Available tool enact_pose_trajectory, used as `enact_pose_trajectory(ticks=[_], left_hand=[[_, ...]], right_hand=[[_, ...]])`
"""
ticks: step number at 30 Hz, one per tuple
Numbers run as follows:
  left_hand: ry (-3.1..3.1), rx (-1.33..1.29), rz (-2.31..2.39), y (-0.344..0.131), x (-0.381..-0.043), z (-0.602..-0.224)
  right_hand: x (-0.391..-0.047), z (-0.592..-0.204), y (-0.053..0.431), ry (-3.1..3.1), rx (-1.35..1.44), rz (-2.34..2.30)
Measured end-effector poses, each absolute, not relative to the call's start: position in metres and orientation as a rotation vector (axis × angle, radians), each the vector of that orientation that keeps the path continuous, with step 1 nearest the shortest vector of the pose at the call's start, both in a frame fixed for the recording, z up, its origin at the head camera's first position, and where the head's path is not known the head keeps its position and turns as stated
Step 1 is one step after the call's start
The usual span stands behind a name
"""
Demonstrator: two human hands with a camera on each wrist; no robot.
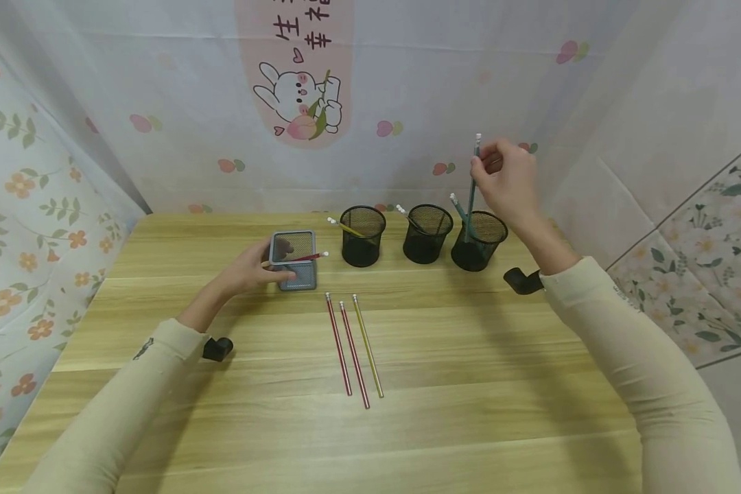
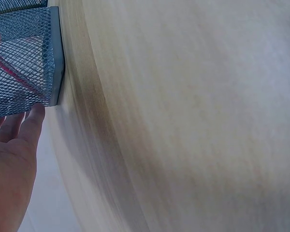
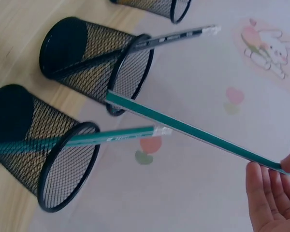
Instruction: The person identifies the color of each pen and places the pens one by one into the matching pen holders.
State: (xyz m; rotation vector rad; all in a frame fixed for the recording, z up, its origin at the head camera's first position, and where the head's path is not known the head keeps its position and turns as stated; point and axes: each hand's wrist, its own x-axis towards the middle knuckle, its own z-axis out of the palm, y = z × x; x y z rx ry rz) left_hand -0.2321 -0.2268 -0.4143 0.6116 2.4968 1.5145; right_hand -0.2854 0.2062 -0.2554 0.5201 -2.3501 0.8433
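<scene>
My left hand (image 1: 249,269) grips a grey square mesh pen holder (image 1: 298,274), thumb in front and fingers behind. A red pencil (image 1: 305,259) leans in that holder. My right hand (image 1: 508,180) pinches a green pencil (image 1: 473,185) near its white eraser end. In the head view its lower end overlaps the rightmost black mesh pen cup (image 1: 492,230); in the right wrist view, the pencil (image 3: 183,126) shows its lower end outside that cup's rim (image 3: 94,157). Another green pencil (image 3: 121,137) leans in the same cup. Two red pencils (image 1: 338,343) and a yellow pencil (image 1: 368,343) lie side by side on the table.
A black mesh cup (image 1: 361,255) with a yellow pencil (image 1: 350,230) stands left of the middle black cup (image 1: 421,250), which holds a dark pencil (image 3: 169,38). A printed curtain (image 1: 191,137) hangs behind the wooden table (image 1: 457,412).
</scene>
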Motion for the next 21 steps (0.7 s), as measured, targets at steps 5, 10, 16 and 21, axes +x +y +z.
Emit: enact_pose_trajectory(ticks=[5,10,16,21], left_hand=[[2.504,0.616,1.506,-0.227,-0.232,-0.415],[2.51,0.627,1.512,-0.228,-0.233,-0.416],[2.514,0.645,1.515,-0.228,-0.232,-0.417],[2.51,0.64,1.514,-0.227,-0.232,-0.415]], right_hand=[[-0.29,-0.257,0.215,-2.287,0.514,0.835],[-0.295,-0.262,0.222,-2.265,0.514,0.806],[-0.303,-0.276,0.231,-2.3,0.532,0.759],[-0.306,-0.298,0.237,-2.347,0.57,0.733]])
